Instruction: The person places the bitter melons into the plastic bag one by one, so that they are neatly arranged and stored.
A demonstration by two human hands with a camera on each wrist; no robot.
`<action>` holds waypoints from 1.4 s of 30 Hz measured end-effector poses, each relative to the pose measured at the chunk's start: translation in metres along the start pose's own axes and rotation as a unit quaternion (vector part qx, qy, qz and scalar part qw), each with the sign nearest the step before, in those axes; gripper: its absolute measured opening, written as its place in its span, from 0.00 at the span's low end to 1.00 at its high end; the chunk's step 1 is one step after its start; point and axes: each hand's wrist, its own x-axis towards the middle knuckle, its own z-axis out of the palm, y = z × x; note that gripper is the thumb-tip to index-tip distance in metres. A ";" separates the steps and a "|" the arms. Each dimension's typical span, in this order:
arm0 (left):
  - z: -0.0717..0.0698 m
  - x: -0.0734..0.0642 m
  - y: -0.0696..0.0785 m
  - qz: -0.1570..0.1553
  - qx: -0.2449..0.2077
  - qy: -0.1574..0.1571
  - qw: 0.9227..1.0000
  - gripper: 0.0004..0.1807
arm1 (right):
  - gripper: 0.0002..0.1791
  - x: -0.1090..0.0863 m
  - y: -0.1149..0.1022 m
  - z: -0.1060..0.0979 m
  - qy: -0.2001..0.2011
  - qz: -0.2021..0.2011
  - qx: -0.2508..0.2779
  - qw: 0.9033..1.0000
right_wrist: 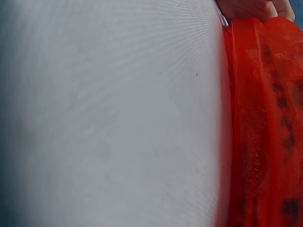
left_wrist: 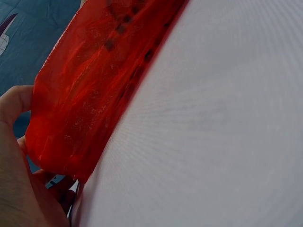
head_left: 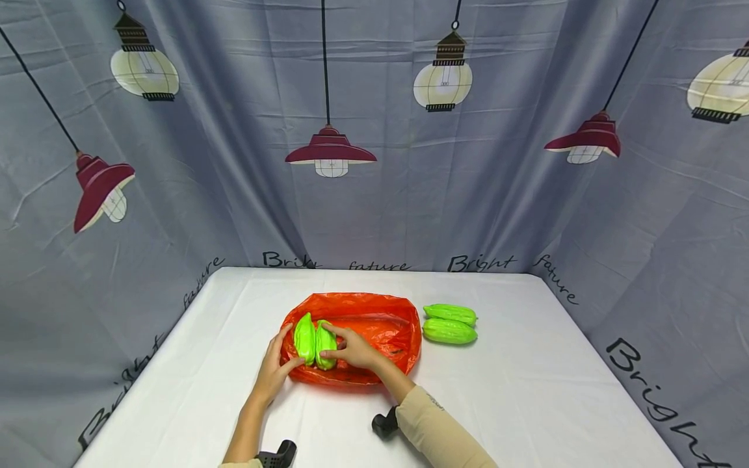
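An open red plastic bag (head_left: 380,331) lies on the table with two bright green, ridged bitter melons inside its left part. The left bitter melon (head_left: 304,339) stands beside the right bitter melon (head_left: 325,354). My right hand (head_left: 354,350) reaches in over the front rim and pinches the right one between thumb and fingers. At the bag's left end, my left hand (head_left: 272,372) grips the rim, thumb in front and fingers around the side. The left wrist view shows that hand (left_wrist: 19,142) against the bag's end; in the right wrist view no melon shows.
Two more green bitter melons, a rear one (head_left: 450,314) and a front one (head_left: 450,331), lie to the right of the bag. The white-covered table (head_left: 526,390) meets a grey curtain (head_left: 386,214) printed with lamps and lettering at the back and sides.
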 end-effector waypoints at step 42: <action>0.003 0.001 -0.019 -0.007 0.002 0.002 1.000 0.39 | 0.31 -0.046 -0.059 -0.095 0.085 -0.063 0.052 0.993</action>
